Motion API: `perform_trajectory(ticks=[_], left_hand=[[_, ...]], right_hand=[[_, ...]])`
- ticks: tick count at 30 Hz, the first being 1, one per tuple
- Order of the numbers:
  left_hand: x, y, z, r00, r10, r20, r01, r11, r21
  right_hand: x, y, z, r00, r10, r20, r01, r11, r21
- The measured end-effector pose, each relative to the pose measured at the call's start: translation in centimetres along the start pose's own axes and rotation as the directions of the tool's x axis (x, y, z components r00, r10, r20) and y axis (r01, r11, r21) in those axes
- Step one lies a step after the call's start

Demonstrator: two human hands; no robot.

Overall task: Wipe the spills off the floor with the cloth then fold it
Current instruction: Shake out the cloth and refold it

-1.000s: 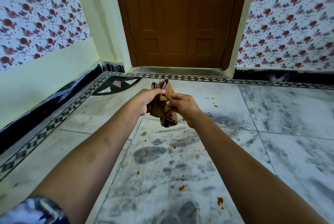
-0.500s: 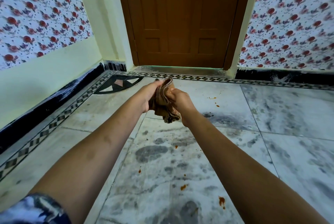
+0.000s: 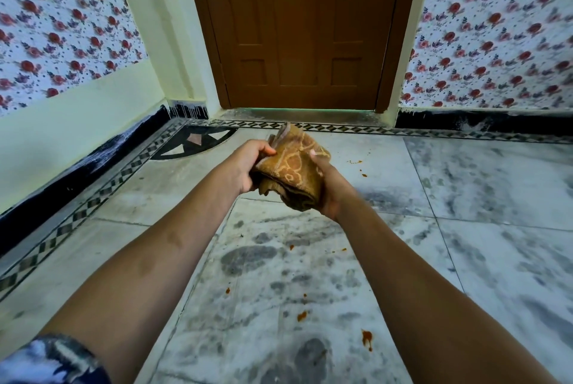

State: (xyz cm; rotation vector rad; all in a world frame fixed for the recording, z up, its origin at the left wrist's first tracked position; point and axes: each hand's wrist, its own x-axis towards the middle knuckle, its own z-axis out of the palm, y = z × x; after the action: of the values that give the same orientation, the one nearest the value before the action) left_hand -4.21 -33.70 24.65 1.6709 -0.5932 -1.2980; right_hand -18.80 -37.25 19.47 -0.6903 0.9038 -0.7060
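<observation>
A brown patterned cloth (image 3: 294,166) is bunched up in the air between both hands, above the marble floor. My left hand (image 3: 243,168) grips its left side, and my right hand (image 3: 330,188) cups its right side from below. Small orange-red spills dot the floor: one spill (image 3: 366,337) lies near my right forearm, another spill (image 3: 301,316) sits a little left of it, and more spots (image 3: 356,162) lie farther away to the right of the cloth.
A shut brown wooden door (image 3: 297,26) stands straight ahead. Floral-papered walls (image 3: 62,20) close in on both sides, with a black skirting (image 3: 77,160) along the left. The grey-veined marble floor (image 3: 480,228) stretches to the right.
The cloth has been turned and spread wider between my hands, showing its patterned face. My right hand has shifted under its right side. The view has tilted up slightly.
</observation>
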Motion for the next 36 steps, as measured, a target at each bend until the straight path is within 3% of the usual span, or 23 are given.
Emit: perform_trajectory(ticks=[2, 5, 8, 11, 13, 15, 17, 19, 21, 24, 26, 28, 36], left_hand=[[0.3, -0.4, 0.8, 0.999, 0.017, -0.045, -0.012, 0.993, 0.117], [1.3, -1.3, 1.6, 0.986, 0.150, -0.072, -0.118, 0.934, 0.337], [0.4, -2.4, 2.0, 0.942, 0.305, 0.138, -0.332, 0.792, 0.513], [-0.7, -4.0, 2.0, 0.856, 0.243, 0.456, -0.494, 0.645, 0.583], [-1.0, -5.5, 2.0, 0.815, 0.225, 0.535, -0.557, 0.561, 0.612], [-0.1, -7.0, 2.1, 0.790, 0.366, 0.491, -0.613, 0.487, 0.622], [1.5, -7.9, 1.8, 0.767, 0.534, 0.355, -0.633, 0.542, 0.552], [3.4, -8.4, 0.8, 0.793, 0.578, 0.193, -0.592, 0.652, 0.474], [5.5, -9.1, -0.5, 0.871, 0.480, 0.102, -0.482, 0.798, 0.363], [9.7, -11.1, -2.1, 0.973, 0.212, -0.087, -0.205, 0.975, 0.082], [12.0, -12.3, -2.9, 0.983, 0.079, -0.164, -0.094, 0.992, -0.084], [14.7, -12.5, -4.0, 0.990, 0.013, -0.141, -0.040, 0.980, -0.196], [19.7, -8.1, -6.9, 0.998, 0.024, -0.058, -0.041, 0.950, -0.308]], right_hand=[[0.3, -0.1, -0.2, 0.991, -0.078, -0.108, 0.079, 0.997, 0.011], [0.4, 0.0, -0.9, 0.977, -0.096, -0.190, 0.104, 0.994, 0.035], [0.8, 0.4, -2.2, 0.974, -0.065, -0.219, 0.078, 0.996, 0.048], [1.6, 0.4, -3.6, 0.971, -0.054, -0.233, 0.057, 0.998, 0.006], [2.2, 0.5, -3.7, 0.974, -0.041, -0.221, 0.041, 0.999, -0.004], [2.9, 0.8, -2.9, 0.986, -0.011, -0.169, 0.011, 1.000, -0.004], [4.0, 1.1, -2.4, 0.993, -0.002, -0.114, 0.005, 0.999, 0.032], [4.7, 1.4, -2.2, 0.998, 0.014, -0.062, -0.010, 0.998, 0.056], [5.4, 2.0, -2.5, 0.998, 0.040, -0.041, -0.040, 0.999, -0.002], [7.4, 3.2, -3.2, 0.997, 0.065, -0.052, -0.072, 0.988, -0.136], [8.6, 3.6, -3.9, 0.994, 0.059, -0.087, -0.080, 0.964, -0.254], [10.3, 3.6, -4.1, 0.985, 0.025, -0.171, -0.083, 0.936, -0.343], [14.4, 0.6, -3.0, 0.916, -0.099, -0.389, -0.107, 0.873, -0.476]])
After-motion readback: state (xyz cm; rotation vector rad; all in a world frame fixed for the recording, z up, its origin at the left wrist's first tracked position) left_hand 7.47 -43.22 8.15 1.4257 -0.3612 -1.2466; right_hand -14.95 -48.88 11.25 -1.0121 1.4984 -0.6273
